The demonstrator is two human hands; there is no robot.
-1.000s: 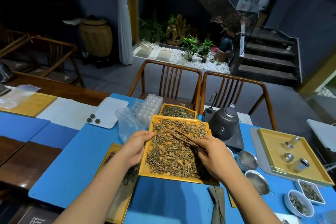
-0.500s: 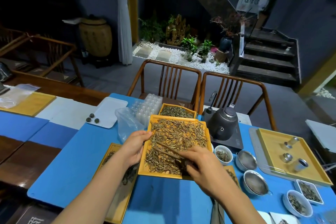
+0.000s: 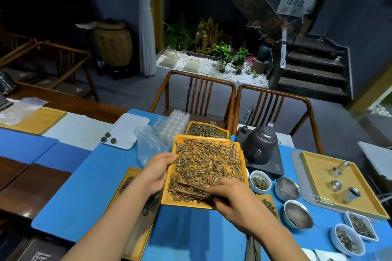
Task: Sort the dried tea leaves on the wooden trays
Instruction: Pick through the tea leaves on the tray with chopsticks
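We see only part of the lower tray (image 3: 135, 237): our left forearm (image 3: 118, 220) and the upper tray (image 3: 169, 199) cover its leaves. The right hand (image 3: 233, 199) hides the scoop (image 3: 191, 192) end, so the grip is unclear. At lower right, a white dish (image 3: 324, 256) is cut off by the frame's edge.

Table (image 3: 89, 193): my blue-matted worktop is carrying wooden trays (image 3: 343, 184), kettle (image 3: 259, 146), strainers (image 3: 297, 214), bowls (image 3: 260, 182).
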